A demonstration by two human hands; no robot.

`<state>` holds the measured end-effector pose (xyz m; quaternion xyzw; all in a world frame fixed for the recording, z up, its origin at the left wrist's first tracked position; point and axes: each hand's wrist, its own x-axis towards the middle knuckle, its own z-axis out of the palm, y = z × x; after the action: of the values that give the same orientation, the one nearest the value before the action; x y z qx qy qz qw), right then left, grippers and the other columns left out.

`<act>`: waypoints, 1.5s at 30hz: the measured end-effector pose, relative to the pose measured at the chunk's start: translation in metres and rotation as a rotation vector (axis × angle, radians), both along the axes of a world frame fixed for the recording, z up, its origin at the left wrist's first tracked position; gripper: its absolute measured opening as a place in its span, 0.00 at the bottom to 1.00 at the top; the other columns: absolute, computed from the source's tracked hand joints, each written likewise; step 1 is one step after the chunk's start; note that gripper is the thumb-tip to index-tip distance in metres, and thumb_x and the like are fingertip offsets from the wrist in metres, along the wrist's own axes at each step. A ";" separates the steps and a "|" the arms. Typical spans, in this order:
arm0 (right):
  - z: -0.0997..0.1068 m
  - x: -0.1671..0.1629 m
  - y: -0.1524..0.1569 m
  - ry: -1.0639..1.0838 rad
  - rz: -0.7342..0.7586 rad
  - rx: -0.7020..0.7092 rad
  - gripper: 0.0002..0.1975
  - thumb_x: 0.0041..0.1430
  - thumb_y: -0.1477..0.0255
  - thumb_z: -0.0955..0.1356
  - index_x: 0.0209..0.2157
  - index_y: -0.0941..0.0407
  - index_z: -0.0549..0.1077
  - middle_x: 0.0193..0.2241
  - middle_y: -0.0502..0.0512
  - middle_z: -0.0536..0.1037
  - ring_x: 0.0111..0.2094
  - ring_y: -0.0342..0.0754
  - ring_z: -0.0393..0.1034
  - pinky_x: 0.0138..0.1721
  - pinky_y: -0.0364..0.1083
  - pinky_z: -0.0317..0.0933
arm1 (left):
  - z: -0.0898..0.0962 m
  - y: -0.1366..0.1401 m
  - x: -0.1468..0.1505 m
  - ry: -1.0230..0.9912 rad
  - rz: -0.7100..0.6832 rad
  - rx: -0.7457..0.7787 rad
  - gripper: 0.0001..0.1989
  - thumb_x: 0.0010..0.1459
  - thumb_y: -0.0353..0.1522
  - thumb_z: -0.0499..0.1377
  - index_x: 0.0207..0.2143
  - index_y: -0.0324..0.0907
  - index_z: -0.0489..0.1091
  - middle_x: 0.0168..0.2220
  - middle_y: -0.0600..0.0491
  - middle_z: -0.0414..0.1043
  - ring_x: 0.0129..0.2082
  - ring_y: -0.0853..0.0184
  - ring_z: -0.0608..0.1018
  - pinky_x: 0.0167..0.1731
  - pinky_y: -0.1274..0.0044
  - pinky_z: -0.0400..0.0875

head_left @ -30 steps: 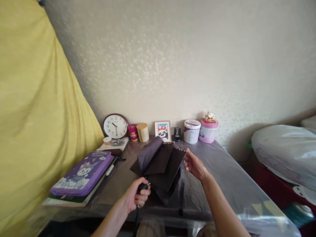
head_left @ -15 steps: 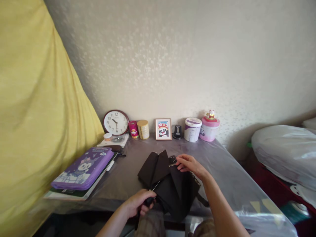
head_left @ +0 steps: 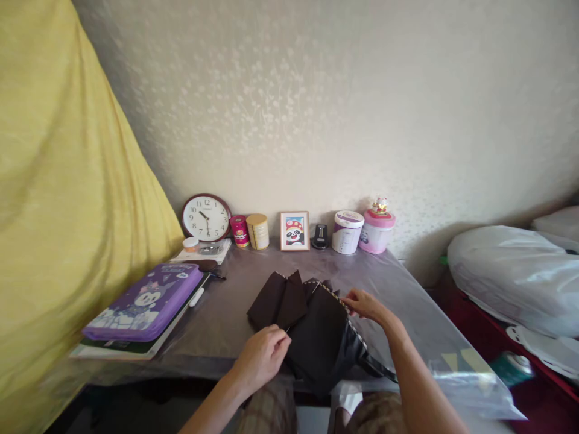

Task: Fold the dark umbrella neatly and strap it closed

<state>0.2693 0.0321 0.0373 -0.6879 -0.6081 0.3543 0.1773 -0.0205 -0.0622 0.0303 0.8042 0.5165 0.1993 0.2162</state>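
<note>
A black folding umbrella [head_left: 323, 331] with a checkered trim lies partly folded at the table's front edge, its panels loose and a thin metal rib showing near the top. At its lower left, my left hand [head_left: 265, 355] is closed, with a bit of metal by the fingertips; its handle is hidden behind that hand. My right hand [head_left: 364, 303] pinches the trimmed edge of the fabric on the right side. A dark strap [head_left: 382, 367] trails toward the lower right.
A purple case [head_left: 145, 301] lies on books at left. Along the wall stand a clock [head_left: 206, 218], two cans, a framed panda picture [head_left: 294, 231], a small black item and two tubs. White plastic bags [head_left: 511, 271] are to the right; a yellow curtain [head_left: 67, 211] hangs left.
My right hand has moved right and slightly down along the trim, spreading a panel out. My left hand has shifted up and turned, now covering the handle. The view has shifted slightly.
</note>
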 end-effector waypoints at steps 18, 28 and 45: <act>0.009 -0.001 -0.034 0.333 0.207 -0.434 0.08 0.40 0.71 0.71 0.27 0.58 0.74 0.22 0.52 0.76 0.20 0.44 0.70 0.15 0.39 0.63 | -0.044 -0.017 -0.024 0.174 0.142 -0.046 0.32 0.48 0.32 0.57 0.58 0.41 0.56 0.51 0.43 0.60 0.50 0.58 0.68 0.50 0.69 0.62; 0.056 -0.095 -0.012 1.354 0.249 0.076 0.16 0.52 0.65 0.69 0.43 0.52 0.70 0.48 0.55 0.72 0.47 0.48 0.68 0.46 0.48 0.63 | -0.057 -0.012 -0.008 0.344 0.212 -0.079 0.28 0.50 0.29 0.52 0.56 0.39 0.58 0.52 0.44 0.61 0.51 0.57 0.64 0.50 0.71 0.58; 0.003 -0.045 0.021 0.141 0.047 0.430 0.10 0.51 0.67 0.64 0.32 0.57 0.73 0.28 0.53 0.77 0.32 0.48 0.72 0.35 0.45 0.63 | -0.042 -0.001 -0.003 0.099 0.289 -0.197 0.17 0.51 0.34 0.54 0.43 0.41 0.54 0.37 0.47 0.73 0.37 0.60 0.75 0.31 0.77 0.61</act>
<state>0.2241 0.0535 0.0407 -0.5936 -0.6715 0.2678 0.3535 -0.0233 -0.0635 -0.0120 0.7053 0.6539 0.1369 0.2372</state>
